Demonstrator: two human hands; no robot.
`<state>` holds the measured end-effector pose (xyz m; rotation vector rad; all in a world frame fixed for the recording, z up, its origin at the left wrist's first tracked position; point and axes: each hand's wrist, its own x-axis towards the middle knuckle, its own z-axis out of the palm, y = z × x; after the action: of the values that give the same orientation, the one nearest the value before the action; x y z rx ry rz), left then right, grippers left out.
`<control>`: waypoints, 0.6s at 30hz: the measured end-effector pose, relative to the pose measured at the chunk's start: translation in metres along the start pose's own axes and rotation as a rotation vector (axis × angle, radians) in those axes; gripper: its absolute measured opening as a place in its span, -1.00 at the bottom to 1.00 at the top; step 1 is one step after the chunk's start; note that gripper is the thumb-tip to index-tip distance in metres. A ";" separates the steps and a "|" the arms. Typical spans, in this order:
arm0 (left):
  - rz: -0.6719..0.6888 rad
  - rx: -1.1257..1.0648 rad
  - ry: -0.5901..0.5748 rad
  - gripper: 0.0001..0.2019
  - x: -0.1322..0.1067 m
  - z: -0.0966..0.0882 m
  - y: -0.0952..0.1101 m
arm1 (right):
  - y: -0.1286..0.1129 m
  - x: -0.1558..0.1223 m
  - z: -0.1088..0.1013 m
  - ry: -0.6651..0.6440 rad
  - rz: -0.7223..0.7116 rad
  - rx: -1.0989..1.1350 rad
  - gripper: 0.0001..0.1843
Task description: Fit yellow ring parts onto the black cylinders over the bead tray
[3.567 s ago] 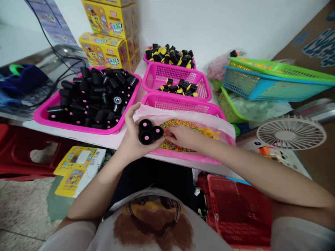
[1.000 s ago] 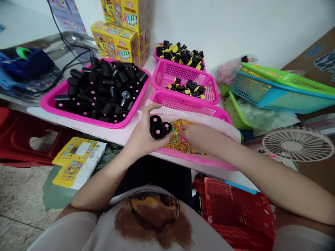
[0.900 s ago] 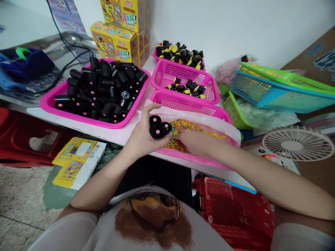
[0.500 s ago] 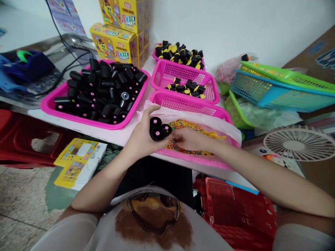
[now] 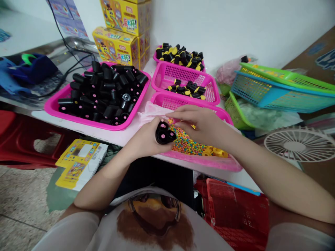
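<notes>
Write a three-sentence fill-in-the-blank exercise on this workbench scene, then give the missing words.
The left hand holds ____ black cylinders with pink-dotted ends. The right hand hovers over multicoloured beads in a plastic-lined ____ basket. The stacked cardboard boxes are mostly ____.

Missing words: three, pink, yellow.

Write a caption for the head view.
The left hand grips three pink-dotted black cylinders while the right hand hovers over a heap of colored beads.
</notes>
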<state>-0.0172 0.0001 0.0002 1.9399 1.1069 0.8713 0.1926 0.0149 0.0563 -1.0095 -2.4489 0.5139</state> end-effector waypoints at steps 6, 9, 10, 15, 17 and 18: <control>0.004 -0.034 0.029 -0.52 0.000 0.003 -0.002 | -0.006 0.007 0.010 0.017 -0.224 -0.271 -0.44; 0.005 -0.029 0.028 -0.53 -0.001 0.003 -0.002 | -0.010 0.007 0.004 -0.003 -0.254 -0.326 -0.44; 0.009 -0.032 0.027 -0.54 -0.001 0.002 -0.002 | -0.011 0.006 0.000 -0.007 -0.235 -0.334 -0.42; 0.065 -0.092 0.038 -0.57 -0.002 0.002 -0.003 | 0.003 -0.008 -0.013 -0.172 0.030 -0.388 -0.50; 0.064 -0.090 0.045 -0.57 -0.002 0.002 -0.004 | 0.015 -0.018 -0.004 -0.303 0.146 -0.400 -0.65; 0.063 -0.088 0.047 -0.57 -0.002 0.002 -0.005 | 0.021 -0.023 0.003 -0.347 0.194 -0.379 -0.72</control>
<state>-0.0186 -0.0006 -0.0050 1.8994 1.0223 0.9878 0.2172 0.0116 0.0382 -1.4232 -2.8431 0.3090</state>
